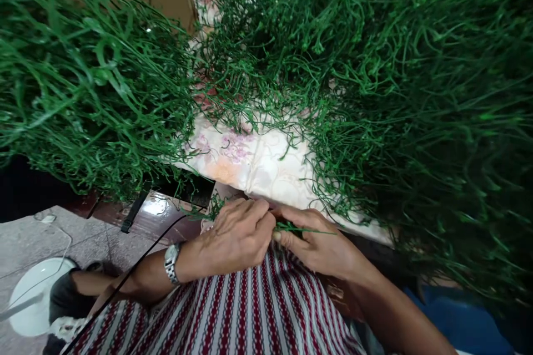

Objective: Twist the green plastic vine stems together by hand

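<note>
Right grip (322,244) pinches the green stem (287,227); left grip (244,233) curls beside it, contents hidden; the stem could slip if that pinch slackens, or snag on loose strands (353,144) beyond both, on the bench (281,169)

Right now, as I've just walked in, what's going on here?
A person is working with both hands together in front of their lap. The right hand pinches thin green strands; the left hand is curled against it, its grip hidden. Large tangled green heaps lie ahead and to both sides, partly over a floral cover.
</note>
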Demonstrator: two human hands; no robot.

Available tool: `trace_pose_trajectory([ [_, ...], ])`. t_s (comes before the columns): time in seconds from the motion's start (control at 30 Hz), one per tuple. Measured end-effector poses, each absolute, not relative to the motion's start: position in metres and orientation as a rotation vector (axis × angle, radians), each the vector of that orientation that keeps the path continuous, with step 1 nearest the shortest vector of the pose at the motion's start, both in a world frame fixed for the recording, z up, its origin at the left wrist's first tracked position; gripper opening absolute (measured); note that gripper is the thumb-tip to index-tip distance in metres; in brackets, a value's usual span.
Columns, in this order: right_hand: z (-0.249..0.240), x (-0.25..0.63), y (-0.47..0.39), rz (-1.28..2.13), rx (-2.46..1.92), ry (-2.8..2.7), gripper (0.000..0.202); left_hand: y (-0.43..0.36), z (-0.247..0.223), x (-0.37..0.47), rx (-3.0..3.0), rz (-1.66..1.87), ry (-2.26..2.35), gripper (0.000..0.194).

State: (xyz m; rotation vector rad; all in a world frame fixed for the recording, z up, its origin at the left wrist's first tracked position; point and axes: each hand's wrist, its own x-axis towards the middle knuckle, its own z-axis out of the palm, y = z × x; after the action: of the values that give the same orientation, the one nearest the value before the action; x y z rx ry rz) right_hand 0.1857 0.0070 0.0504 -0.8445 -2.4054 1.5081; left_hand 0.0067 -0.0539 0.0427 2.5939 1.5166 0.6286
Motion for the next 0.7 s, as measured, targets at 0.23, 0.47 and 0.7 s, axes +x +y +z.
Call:
trace_pose_trajectory([
  [0.23,0.045,0.184,0.001,1.429,-0.938,-2.376,0.021,-0.054,0.047,0.003,2.679,0.52,1.438,0.008],
  [0.47,0.046,0.183,-0.004,1.346,-0.945,-2.356,0.019,-0.056,0.049,-0.004,2.535,0.545,1.401,0.015],
  [0.7,0.045,0.183,-0.006,1.385,-0.941,-2.316,0.013,-0.054,0.052,-0.007,2.261,0.45,1.339,0.019],
])
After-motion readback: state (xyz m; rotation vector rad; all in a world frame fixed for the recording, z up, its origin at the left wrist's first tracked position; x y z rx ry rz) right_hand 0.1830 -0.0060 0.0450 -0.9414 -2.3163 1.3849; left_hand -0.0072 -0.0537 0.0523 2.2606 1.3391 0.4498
